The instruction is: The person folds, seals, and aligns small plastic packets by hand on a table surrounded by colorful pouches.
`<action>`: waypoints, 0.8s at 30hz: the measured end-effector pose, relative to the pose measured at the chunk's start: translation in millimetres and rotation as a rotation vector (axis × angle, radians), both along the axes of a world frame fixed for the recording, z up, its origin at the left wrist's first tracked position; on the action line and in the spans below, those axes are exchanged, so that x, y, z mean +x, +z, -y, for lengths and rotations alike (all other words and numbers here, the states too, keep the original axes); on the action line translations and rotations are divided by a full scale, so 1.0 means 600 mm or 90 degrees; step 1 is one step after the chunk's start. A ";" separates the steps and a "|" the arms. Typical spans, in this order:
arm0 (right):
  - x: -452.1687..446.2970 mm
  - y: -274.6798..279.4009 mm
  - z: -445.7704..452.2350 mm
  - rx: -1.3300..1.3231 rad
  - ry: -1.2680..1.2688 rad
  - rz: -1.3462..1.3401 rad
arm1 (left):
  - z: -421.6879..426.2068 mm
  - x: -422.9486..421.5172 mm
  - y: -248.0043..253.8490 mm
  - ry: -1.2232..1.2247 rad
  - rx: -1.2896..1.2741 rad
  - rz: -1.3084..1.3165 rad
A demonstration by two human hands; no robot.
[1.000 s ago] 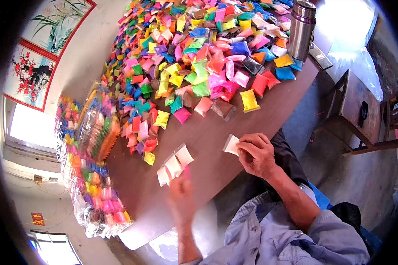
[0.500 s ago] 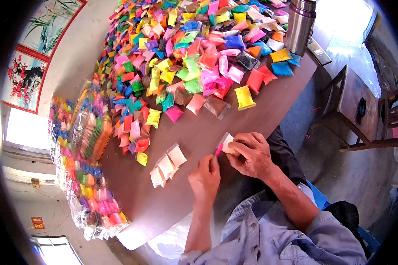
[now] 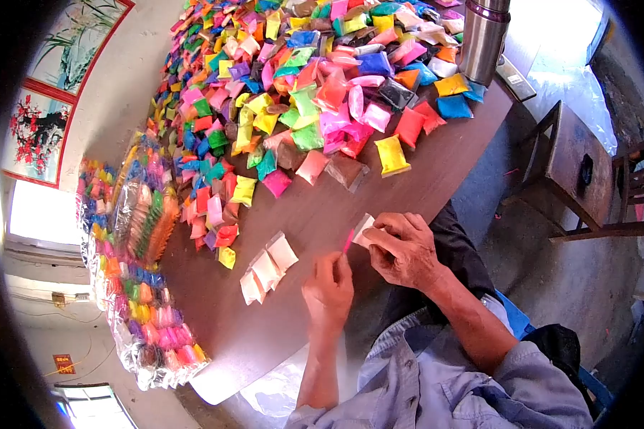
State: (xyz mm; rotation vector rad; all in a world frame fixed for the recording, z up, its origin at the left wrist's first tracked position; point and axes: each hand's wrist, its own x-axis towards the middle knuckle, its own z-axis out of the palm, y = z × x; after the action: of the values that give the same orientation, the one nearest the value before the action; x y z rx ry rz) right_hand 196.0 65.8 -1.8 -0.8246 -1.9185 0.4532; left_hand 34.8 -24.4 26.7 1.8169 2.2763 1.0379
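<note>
My right hand (image 3: 404, 250) pinches a small pale packet (image 3: 363, 230) just past the table's near edge. Close by on its left, my left hand (image 3: 328, 286) is closed with a thin pink stick (image 3: 348, 241) poking up from its fingertips toward the packet. Whether the stick touches the packet I cannot tell. Left of my left hand, a short joined row of pale pink packets (image 3: 266, 270) lies on the brown table (image 3: 315, 214).
A large heap of colourful little packets (image 3: 308, 93) covers the far table. Bundled packets in clear plastic (image 3: 147, 286) line the left side. A steel flask (image 3: 484, 43) stands at the back right. A wooden stool (image 3: 572, 161) is on the floor to the right.
My left hand has shifted slightly left and down, with the pink stick still in it. The pale packet in my right hand has tilted a little. The view has moved slightly.
</note>
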 end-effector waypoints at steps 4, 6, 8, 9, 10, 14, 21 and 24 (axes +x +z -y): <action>-0.001 0.003 -0.003 0.009 0.002 -0.008 | 0.001 -0.006 -0.018 0.004 -0.016 -0.066; -0.001 0.001 -0.003 0.007 -0.003 -0.023 | -0.002 -0.012 -0.014 0.022 -0.024 -0.074; 0.001 0.003 -0.005 0.005 0.001 -0.048 | -0.008 -0.014 0.000 0.034 -0.011 0.050; 0.003 0.003 -0.004 -0.001 0.005 -0.073 | -0.007 -0.014 0.005 0.031 -0.011 0.050; 0.003 0.003 -0.002 -0.001 0.004 -0.072 | -0.005 -0.013 0.010 0.059 -0.018 0.101; 0.002 0.003 0.002 -0.243 -0.033 -0.304 | 0.006 -0.032 -0.006 0.105 -0.036 0.111; 0.034 0.023 -0.029 -0.356 -0.091 -0.583 | -0.024 0.074 -0.008 -0.074 -0.095 0.033; 0.052 0.046 -0.036 -0.324 -0.105 -0.602 | -0.037 0.106 -0.001 -0.156 -0.147 0.205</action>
State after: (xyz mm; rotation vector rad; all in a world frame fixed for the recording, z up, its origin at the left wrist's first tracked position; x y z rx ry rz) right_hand 227.3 87.6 25.7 -0.8569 -0.8581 1.0345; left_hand 98.6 -2.2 26.0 1.6472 1.8499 0.9071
